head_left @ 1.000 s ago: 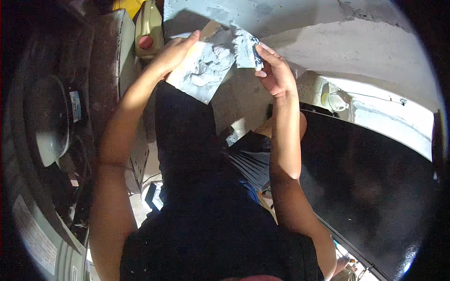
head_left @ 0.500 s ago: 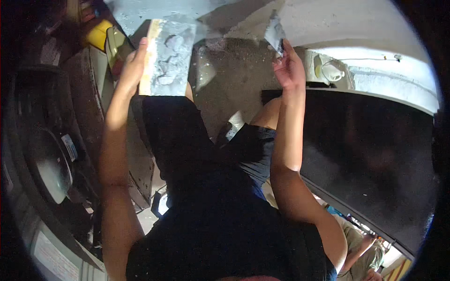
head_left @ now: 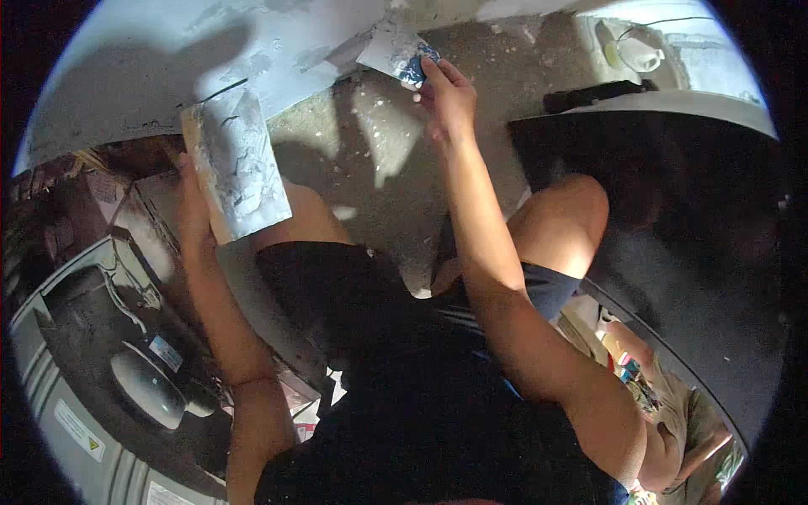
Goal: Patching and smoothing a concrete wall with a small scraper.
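My left hand point(head_left: 198, 202) grips the edge of a flat rectangular board point(head_left: 244, 164), its face smeared with lumpy grey-white putty. Yellowish bare material shows along the side where I hold it. Between the fingers and thumb of my right hand point(head_left: 452, 105) is a flat scraper point(head_left: 389, 50), blue by my fingers and coated in pale putty toward its far edge. The scraper is at the foot of a pale, patchy wall point(head_left: 295, 38); whether it touches the wall I cannot tell. Board and scraper are apart.
White specks dot the concrete floor point(head_left: 396, 202). A large black panel point(head_left: 665, 219) stands on the right, with a white plastic container point(head_left: 644, 57) beyond it. To the left is an appliance's open back with a dark rounded compressor point(head_left: 147, 383). Another person point(head_left: 682, 396) is at lower right.
My right hand has moved left with the scraper, closer to the wall's foot. The board now sits lower and further left in view, tilted. The whole view has shifted, showing more wall.
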Demonstrator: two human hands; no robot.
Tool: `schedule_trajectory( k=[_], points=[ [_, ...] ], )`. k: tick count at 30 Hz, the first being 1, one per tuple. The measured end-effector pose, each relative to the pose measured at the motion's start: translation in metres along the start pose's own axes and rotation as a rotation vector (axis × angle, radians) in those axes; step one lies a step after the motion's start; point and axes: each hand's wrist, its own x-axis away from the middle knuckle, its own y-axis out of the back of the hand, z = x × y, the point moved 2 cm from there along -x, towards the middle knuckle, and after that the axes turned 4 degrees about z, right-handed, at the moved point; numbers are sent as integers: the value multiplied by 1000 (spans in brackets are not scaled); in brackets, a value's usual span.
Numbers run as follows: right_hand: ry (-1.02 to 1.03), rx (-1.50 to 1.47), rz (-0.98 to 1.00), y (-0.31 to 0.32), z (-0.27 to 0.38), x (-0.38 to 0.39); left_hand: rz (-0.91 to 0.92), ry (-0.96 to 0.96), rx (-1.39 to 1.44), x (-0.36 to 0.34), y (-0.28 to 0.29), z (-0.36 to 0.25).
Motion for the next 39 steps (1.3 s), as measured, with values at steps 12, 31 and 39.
schedule_trajectory(
  k=[12,31,39],
  points=[
    [-456,-49,495,-37,140,24,219,-260,-84,-22,-149,-11],
    [-284,400,363,-12,96,27,480,-132,419,-6,-168,-9],
    [-237,40,238,45,62,6,517,-10,447,-34,-174,33]
  ],
)
